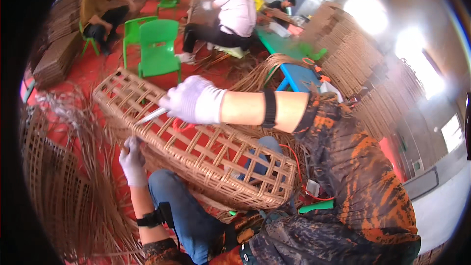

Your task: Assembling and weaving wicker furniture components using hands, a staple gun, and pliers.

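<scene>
A long, open-lattice woven basket (216,179) in light brown lies tilted across my lap and knees. My right hand (189,100), in a white glove, is closed around a pointed silver tool (151,116). The tool's tip meets the basket's near upper rim toward its left end, and a bit of red shows below the glove. Just below that spot, my left hand (132,163), also gloved, is closed beside the basket's side. A brown strip (125,150) seems pinched in its fingers, though most of it is hidden.
Loose brown strips (98,167) hang and pile at my left, beside a lattice panel (54,167). Green chairs (159,46) stand on the red floor ahead. Several people work beyond. A blue-green table (294,68) and tall stacks of woven pieces (343,49) are at right.
</scene>
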`<state>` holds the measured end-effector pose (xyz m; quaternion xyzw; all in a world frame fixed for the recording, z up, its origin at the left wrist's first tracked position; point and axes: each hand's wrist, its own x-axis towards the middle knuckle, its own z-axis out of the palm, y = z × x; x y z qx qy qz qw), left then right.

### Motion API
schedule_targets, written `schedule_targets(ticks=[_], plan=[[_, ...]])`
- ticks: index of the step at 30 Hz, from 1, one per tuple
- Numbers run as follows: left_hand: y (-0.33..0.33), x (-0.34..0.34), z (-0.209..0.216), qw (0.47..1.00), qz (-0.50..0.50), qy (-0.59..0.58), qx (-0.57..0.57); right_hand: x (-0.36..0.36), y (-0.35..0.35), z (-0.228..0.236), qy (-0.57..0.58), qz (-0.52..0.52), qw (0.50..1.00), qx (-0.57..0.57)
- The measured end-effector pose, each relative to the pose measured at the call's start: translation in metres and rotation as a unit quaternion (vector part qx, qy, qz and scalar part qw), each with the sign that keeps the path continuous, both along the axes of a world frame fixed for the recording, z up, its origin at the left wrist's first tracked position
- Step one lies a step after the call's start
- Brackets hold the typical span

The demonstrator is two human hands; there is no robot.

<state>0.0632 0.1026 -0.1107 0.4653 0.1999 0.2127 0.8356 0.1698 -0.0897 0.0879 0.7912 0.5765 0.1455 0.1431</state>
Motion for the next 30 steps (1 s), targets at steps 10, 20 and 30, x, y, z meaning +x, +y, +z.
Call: schedule_targets(ticks=[10,20,30], plan=[[-0.013,0.021,0.026,0.990,0.044,-0.030,0.127,-0.012,-0.009,-0.009,0.032,0.018,0.992,0.118],[-0.032,0.015,0.040,0.992,0.016,-0.078,-0.099,0.024,-0.008,-0.032,0.272,0.019,0.944,0.187],[-0.034,0.017,0.033,0.984,0.020,-0.092,-0.150,0.008,-0.004,-0.010,0.115,0.030,0.986,0.119]])
